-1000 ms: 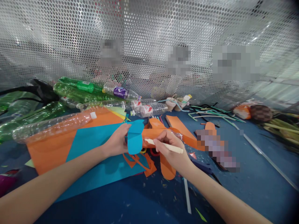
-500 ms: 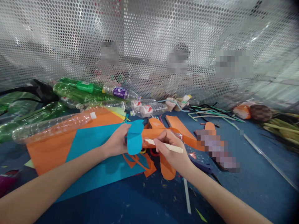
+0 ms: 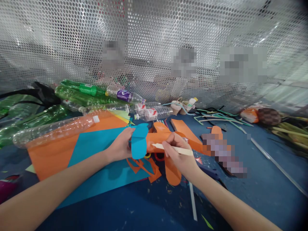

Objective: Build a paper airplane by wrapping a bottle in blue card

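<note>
My left hand (image 3: 121, 144) is wrapped round the tail end of an orange paper-covered bottle model (image 3: 154, 138), its fingers partly hidden behind a blue paper piece (image 3: 139, 147) with rounded ends. Orange wing-like flaps (image 3: 173, 173) stick out from the model's sides, and a bit of clear plastic shows at its right end. In my right hand (image 3: 181, 157) a cream-coloured marker pen (image 3: 181, 150) is pinched, its tip pointing left at the orange paper close to the blue piece. Whether the tip touches the paper is hard to tell. Orange paper scraps (image 3: 154, 173) lie just below the model.
Blue sheet (image 3: 96, 179) and orange sheet (image 3: 48, 160) lie under my left arm, with a clear bottle (image 3: 57, 130) on top. Green bottles (image 3: 81, 96) pile at the back left. Straws (image 3: 223, 117) and a blurred-out object (image 3: 223, 155) are at right. A perforated screen (image 3: 149, 38) stands behind.
My right hand and the marker pen have shifted slightly right, and the pen lies a little flatter. My left hand and the model stay in place.
</note>
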{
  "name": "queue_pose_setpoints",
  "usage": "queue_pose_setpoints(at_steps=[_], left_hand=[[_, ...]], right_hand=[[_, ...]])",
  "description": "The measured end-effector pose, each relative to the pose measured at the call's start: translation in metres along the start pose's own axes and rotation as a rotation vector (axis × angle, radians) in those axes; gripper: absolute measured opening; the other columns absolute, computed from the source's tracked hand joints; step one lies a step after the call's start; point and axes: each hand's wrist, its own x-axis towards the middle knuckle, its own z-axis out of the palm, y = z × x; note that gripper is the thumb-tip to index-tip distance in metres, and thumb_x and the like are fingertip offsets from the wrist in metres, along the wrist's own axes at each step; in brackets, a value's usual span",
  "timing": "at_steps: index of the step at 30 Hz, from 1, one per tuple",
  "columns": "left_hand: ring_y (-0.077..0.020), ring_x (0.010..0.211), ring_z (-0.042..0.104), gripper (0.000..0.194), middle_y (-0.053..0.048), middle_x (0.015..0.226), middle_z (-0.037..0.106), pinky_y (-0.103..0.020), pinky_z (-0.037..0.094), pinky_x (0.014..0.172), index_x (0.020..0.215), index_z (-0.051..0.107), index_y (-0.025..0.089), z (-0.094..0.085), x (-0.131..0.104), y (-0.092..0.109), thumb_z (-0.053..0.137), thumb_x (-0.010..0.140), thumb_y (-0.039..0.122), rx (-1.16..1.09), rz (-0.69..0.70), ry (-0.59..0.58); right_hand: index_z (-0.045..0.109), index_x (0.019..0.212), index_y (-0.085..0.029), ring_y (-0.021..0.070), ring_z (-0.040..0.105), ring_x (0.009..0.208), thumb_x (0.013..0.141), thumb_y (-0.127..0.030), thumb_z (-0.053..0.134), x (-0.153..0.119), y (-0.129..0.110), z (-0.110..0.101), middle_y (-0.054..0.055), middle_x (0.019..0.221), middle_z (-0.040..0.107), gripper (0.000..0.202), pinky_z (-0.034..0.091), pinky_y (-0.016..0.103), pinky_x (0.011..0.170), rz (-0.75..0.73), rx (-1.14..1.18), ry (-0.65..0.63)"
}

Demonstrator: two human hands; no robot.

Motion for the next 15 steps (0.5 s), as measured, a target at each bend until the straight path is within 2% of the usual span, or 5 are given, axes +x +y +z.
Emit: queue_pose_setpoints(at_steps=[4,15], left_hand=[[-0.0317,0.096,0.057,0.046,-0.008,0.1,0.059,-0.047,0.049,0.08,0.109,0.053,0.025,-0.0009,0.0017,0.0037,0.075,0.072,0.041,0.041,0.019,0.045],[-0.0324,0.099,0.058,0.053,-0.01,0.108,0.059,-0.048,0.048,0.083,0.115,0.051,0.025,-0.0001,0.001,0.002,0.076,0.071,0.041,0.02,0.007,0.039]], right_hand=[[0.041,0.066,-0.024,0.0112,0.039,0.048,0.084,-0.027,0.056,-0.0006,0.0003,0.0,-0.007,0.052,0.044,0.024,0.032,0.026,0.05,0.006,-0.022,-0.015],[0.041,0.066,-0.024,0.0109,0.038,0.048,0.084,-0.028,0.057,-0.0016,-0.0024,-0.0003,-0.007,0.051,0.044,0.025,0.03,0.025,0.047,0.02,-0.011,-0.027]])
